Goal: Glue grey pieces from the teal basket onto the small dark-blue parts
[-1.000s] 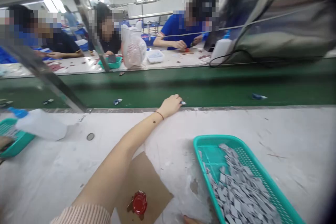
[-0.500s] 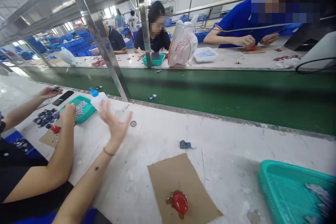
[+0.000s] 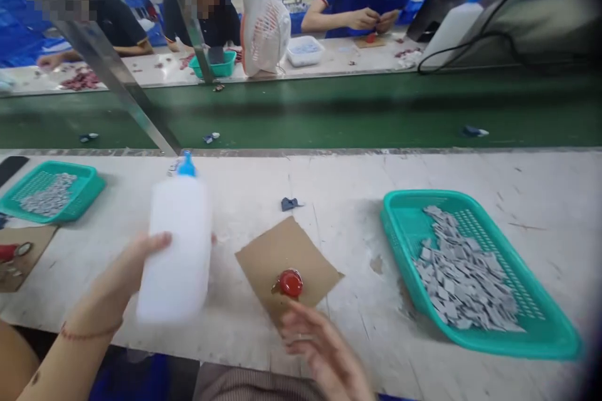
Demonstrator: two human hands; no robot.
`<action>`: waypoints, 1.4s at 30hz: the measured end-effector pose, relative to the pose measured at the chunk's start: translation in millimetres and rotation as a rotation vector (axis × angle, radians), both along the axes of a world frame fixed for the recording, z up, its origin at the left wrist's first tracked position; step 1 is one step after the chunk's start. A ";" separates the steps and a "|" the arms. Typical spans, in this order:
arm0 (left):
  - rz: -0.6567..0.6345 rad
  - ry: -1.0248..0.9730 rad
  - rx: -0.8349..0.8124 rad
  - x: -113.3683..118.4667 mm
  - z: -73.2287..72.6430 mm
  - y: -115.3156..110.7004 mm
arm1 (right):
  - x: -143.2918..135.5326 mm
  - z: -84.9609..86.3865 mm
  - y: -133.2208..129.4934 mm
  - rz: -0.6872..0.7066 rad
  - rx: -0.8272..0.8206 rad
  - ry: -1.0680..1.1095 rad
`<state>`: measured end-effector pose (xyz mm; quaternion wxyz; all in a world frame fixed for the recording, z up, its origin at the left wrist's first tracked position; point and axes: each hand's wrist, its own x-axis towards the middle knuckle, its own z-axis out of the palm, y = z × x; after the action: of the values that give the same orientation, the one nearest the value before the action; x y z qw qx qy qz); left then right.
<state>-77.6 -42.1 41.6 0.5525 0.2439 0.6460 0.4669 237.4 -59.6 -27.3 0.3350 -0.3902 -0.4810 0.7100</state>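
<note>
My left hand (image 3: pixel 134 263) is wrapped round a white squeeze bottle (image 3: pixel 176 244) with a blue nozzle cap, tilted a little above the bench; it looks slightly blurred. My right hand (image 3: pixel 324 351), a ring on one finger, is open with loosely bent fingers and nothing visible in it. It hovers by the near edge of a brown cardboard piece (image 3: pixel 289 241). On that cardboard lies a small glossy red round cap or dish (image 3: pixel 290 283), with wet-looking residue around it. A small dark blue-grey piece (image 3: pixel 290 203) sits on the bench beyond the cardboard.
To the right stands a green basket (image 3: pixel 470 341) of small grey pieces. A second green basket (image 3: pixel 89 191) and another cardboard (image 3: pixel 40 244) are at left. Beyond the bench runs a green belt (image 3: pixel 305 113); a metal post (image 3: pixel 126 94) rises at its edge. Co-workers sit opposite.
My left hand, open and reaching towards the bottle before, now holds it and has brought it nearer. My right hand has come into view. The view has turned right and downward.
</note>
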 end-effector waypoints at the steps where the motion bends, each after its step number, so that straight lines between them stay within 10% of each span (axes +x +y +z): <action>1: -0.145 -0.206 -0.166 16.6 3.9 -12.6 | -12.5 5.5 -4.2 0.047 -0.139 0.092; 8: -0.608 -0.549 -0.402 70.7 5.1 -41.0 | -54.7 32.0 -19.4 0.321 -0.790 0.566; 15: -0.544 -0.555 -0.581 77.4 9.7 -37.7 | -55.0 25.5 -33.4 0.202 -1.008 0.501; 42: -0.362 -0.569 -0.773 82.4 15.9 -32.7 | -42.9 54.3 -10.4 0.302 -0.885 0.526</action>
<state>4.8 -74.8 57.5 0.8283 -0.0071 0.5428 0.1386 194.4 -69.9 27.0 0.1418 -0.2293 -0.0863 0.9591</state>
